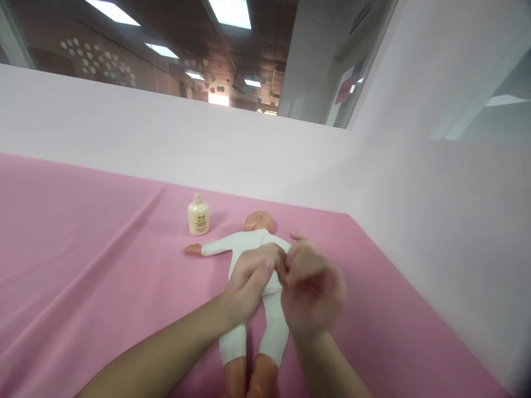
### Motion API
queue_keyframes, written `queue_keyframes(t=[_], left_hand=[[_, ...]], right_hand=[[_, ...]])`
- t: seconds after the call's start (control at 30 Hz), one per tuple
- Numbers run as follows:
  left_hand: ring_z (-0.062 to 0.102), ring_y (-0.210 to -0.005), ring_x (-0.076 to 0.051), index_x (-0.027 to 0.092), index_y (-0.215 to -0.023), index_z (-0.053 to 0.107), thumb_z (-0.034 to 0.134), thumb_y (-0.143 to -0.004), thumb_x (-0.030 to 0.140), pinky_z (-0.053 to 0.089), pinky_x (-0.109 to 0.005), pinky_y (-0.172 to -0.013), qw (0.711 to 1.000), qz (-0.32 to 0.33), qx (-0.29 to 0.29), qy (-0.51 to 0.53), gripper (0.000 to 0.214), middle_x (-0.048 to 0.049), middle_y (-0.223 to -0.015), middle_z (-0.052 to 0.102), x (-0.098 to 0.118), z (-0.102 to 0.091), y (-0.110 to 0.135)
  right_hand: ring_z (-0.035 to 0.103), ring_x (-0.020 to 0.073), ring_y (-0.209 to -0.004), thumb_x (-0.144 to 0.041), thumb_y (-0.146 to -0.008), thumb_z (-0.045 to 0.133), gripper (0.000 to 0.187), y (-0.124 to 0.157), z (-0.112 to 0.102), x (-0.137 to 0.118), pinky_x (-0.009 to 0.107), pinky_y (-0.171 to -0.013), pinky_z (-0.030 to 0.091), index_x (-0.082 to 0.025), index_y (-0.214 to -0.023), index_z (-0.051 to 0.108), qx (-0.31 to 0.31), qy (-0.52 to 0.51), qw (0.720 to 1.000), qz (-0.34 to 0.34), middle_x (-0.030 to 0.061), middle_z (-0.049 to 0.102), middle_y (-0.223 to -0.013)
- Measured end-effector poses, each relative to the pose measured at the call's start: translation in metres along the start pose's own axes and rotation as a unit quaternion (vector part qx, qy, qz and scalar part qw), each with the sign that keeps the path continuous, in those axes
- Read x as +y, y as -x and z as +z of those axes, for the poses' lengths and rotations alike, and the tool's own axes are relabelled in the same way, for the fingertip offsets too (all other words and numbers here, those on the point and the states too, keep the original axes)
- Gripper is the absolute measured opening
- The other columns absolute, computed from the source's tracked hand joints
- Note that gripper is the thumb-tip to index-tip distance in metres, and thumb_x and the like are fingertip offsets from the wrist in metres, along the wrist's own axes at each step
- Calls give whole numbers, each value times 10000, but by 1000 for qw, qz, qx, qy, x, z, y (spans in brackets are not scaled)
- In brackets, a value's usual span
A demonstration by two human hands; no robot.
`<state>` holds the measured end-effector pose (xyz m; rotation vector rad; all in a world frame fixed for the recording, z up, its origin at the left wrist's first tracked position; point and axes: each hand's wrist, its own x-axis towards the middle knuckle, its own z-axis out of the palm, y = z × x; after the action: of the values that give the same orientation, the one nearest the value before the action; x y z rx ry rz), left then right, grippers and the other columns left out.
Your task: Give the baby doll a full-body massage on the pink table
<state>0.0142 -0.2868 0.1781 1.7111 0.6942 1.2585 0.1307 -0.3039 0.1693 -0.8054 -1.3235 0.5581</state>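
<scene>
The person's two forearms come in from the near edge, and the left hand (254, 281) and right hand (314, 287) meet at the fingertips over the middle of a doll (249, 242). The left fingers are bent and the right hand is blurred; whether either grips anything cannot be told. The doll lies on a pink sheet (124, 265), head at the far end. Left of its head, a bottle (198, 219) stands upright.
</scene>
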Motion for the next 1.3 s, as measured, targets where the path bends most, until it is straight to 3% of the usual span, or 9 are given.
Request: queue_keyframes(t=[0.07, 0.17, 0.23, 0.4, 0.53, 0.67, 0.83, 1.0, 1.3], left_hand=[[640, -962, -256, 223, -703, 613, 454, -983, 513, 513, -430, -973, 1000, -2, 24, 2, 433, -54, -858, 680, -18, -8, -13], [595, -1169, -281, 211, -885, 619, 509, -912, 463, 440, -432, -1100, 983, -126, 132, -9, 276, -70, -1061, 685, -67, -27, -23], [580, -1218, -317, 196, -945, 578, 535, -875, 484, 437, -451, -1117, 957, -222, 186, -4, 300, -112, -1137, 675, -101, -39, -20], [580, -1313, -368, 187, -1138, 630, 500, -844, 743, 474, -461, -1117, 946, -269, 143, 108, 642, -177, -1192, 713, -138, -53, -11], [604, -1312, -384, 179, -1175, 667, 513, -782, 839, 493, -484, -1112, 953, -267, 67, 129, 784, -179, -1192, 734, -135, -54, -12], [642, -1267, -370, 173, -1118, 678, 574, -841, 691, 511, -473, -1088, 954, -257, 42, 151, 597, -139, -1126, 763, -134, -56, -6], [675, -1221, -336, 135, -1099, 671, 465, -954, 585, 504, -470, -1070, 949, -257, 30, 181, 515, -107, -1040, 771, -129, -53, 1], [683, -1213, -360, 156, -1125, 675, 634, -846, 625, 493, -481, -1093, 939, -281, 14, 198, 547, -140, -1082, 773, -129, -46, 0], [645, -1242, -426, 162, -1212, 651, 835, -616, 425, 508, -554, -1094, 938, -261, 37, 226, 677, -176, -1219, 753, -121, -49, 0]], right_hand=[[578, 190, -687, -531, -994, 398, 469, -17, -6, 13, 418, -876, 533, -274, -661, 607, 15, -6, 1000, 6, -3, 563, -661], [628, 212, -919, -452, -867, 592, 203, -31, -20, 67, 348, -908, 529, -261, -837, 654, 63, 12, 985, 160, 10, 667, -868], [632, 225, -1029, -396, -777, 654, 208, -29, -31, 109, 338, -956, 524, -271, -943, 651, 123, 8, 956, 267, 17, 682, -988], [638, 294, -1181, -326, -641, 775, 339, -12, -44, 164, 354, -998, 524, -241, -943, 645, 146, -53, 905, 396, 82, 715, -1133], [677, 332, -1123, -365, -596, 837, 408, -7, -45, 162, 373, -930, 554, -216, -946, 692, 78, -129, 908, 391, 111, 752, -1058], [694, 325, -1109, -470, -683, 782, 385, -9, -51, 154, 385, -915, 561, -207, -959, 728, -3, -186, 891, 414, 120, 763, -1030], [708, 303, -1086, -614, -739, 716, 462, -9, -57, 150, 407, -944, 555, -217, -973, 742, -63, -183, 863, 466, 122, 765, -1026], [714, 307, -1080, -532, -649, 807, 427, -7, -56, 153, 374, -936, 550, -210, -924, 748, -65, -174, 848, 497, 118, 771, -968], [708, 347, -1066, -310, -577, 773, 432, 0, -50, 136, 408, -946, 551, -191, -990, 737, -29, -206, 878, 430, 87, 772, -917]])
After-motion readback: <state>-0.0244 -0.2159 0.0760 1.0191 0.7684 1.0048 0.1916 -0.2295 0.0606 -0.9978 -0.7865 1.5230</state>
